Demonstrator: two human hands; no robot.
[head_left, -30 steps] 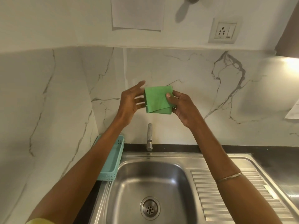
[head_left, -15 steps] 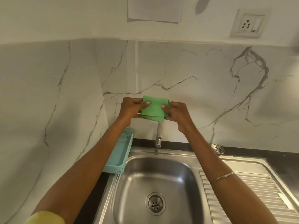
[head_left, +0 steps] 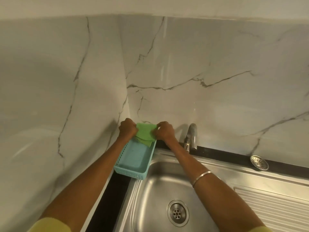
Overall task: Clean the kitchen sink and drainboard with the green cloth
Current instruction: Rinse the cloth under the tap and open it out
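Observation:
The folded green cloth hangs between both my hands over the far end of a light blue plastic basket. My left hand grips its left edge and my right hand pinches its right edge. The cloth's lower corner droops into the basket. Below and to the right lies the steel sink with its round drain. The ribbed drainboard runs off to the right.
A steel tap stands behind the sink, just right of my right wrist. A loose metal strainer sits on the black counter strip at the back right. Marble walls close in at the back and left.
Both hands have carried the cloth down and to the left, from in front of the wall above the tap to over the blue basket. The view has tilted down and left.

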